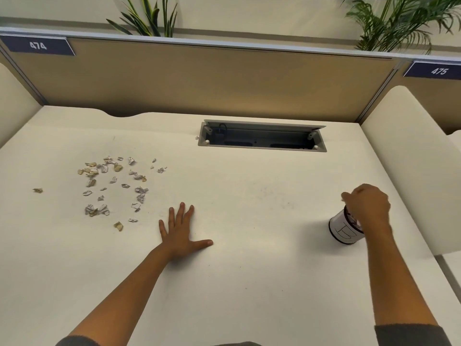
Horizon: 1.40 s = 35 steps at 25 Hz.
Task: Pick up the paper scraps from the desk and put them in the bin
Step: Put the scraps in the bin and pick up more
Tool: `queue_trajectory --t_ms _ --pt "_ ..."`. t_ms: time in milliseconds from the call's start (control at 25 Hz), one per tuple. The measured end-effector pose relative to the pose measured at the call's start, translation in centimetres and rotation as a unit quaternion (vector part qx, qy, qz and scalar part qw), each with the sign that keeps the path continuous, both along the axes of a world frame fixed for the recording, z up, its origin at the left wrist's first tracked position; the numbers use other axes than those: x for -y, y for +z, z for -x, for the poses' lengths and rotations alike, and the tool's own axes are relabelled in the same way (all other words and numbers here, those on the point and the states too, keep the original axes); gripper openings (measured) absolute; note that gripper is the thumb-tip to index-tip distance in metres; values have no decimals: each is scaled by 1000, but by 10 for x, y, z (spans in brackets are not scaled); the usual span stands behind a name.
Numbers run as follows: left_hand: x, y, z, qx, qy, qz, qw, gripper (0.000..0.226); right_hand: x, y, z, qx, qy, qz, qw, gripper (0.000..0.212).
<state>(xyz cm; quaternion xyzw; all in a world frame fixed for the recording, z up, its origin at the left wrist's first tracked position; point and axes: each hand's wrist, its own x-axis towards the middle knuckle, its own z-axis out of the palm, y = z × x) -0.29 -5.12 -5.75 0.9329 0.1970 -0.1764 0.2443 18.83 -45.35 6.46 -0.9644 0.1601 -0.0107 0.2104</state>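
Several small crumpled paper scraps (113, 186), white and tan, lie scattered on the left part of the white desk (249, 270). One stray scrap (38, 190) sits further left. My left hand (180, 231) rests flat on the desk with fingers spread, just right of the scraps, holding nothing. A small white cylindrical bin (345, 229) with a dark rim stands at the right. My right hand (366, 203) hovers directly over the bin's mouth, fingers pinched together; a tiny bit of paper shows at the fingertips. Part of the bin's opening is hidden by this hand.
An open grey cable tray (262, 136) is sunk into the desk at the back centre. A tan partition (199, 78) closes the back, cream side panels (404, 151) flank the desk, and plants stand behind.
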Motion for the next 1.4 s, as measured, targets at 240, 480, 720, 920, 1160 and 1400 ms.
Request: queue_trajectory --t_ms 240,480,720,920,1160,1400 --pt "-2 -2 -1 10 -7 4 1000 130 52 24 15 -85 -31 -79 993 15" --pt "-8 2 2 13 -30 18 999 127 50 27 24 -32 -57 -83 994 12" --pt "-26 7 17 47 -94 3 994 110 -26 16 40 6 29 -178 984 8" --pt "-42 5 32 143 -115 10 983 74 -109 -8 56 -12 136 -231 963 11" --pt "-110 29 27 308 54 37 949 39 -200 -33 80 -52 257 -258 930 14" --pt "-234 42 12 254 211 -39 943 58 -249 -53 100 -87 294 -260 916 15"
